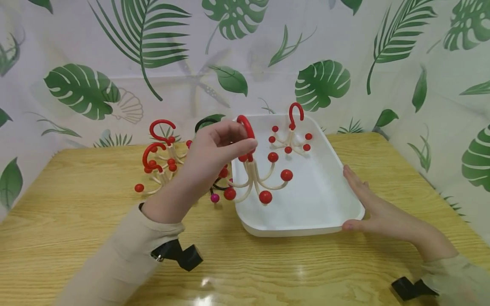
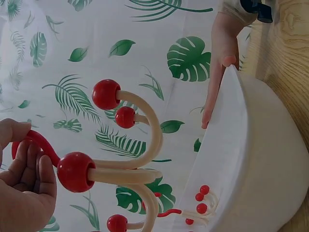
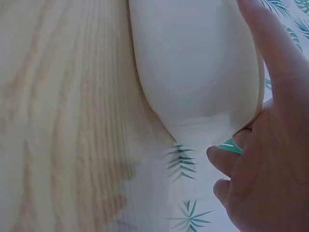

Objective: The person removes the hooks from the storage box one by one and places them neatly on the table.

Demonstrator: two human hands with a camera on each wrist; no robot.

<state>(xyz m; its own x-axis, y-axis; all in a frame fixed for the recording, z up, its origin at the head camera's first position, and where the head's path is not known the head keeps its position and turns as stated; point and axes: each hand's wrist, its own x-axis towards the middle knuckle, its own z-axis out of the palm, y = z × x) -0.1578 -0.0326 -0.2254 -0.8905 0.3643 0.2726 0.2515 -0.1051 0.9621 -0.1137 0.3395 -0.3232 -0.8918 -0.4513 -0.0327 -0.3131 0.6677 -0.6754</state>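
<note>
Between the thumb and fingers of my left hand, I pinch the red hook of a multi-arm hanger. Its curved beige arms end in red balls and hang over the left side of a white tray. In the left wrist view, this hanger looms large beside the left hand. My right hand holds the tray's near right corner, thumb at the front and fingers along the right side. Another red-hooked hanger stands inside the tray, towards its far end.
Left of the tray, red-hooked hangers stand close together on the wooden table. A black-hooked one with pink balls is partly hidden behind my left hand. A leaf-patterned wall covering rises behind the table.
</note>
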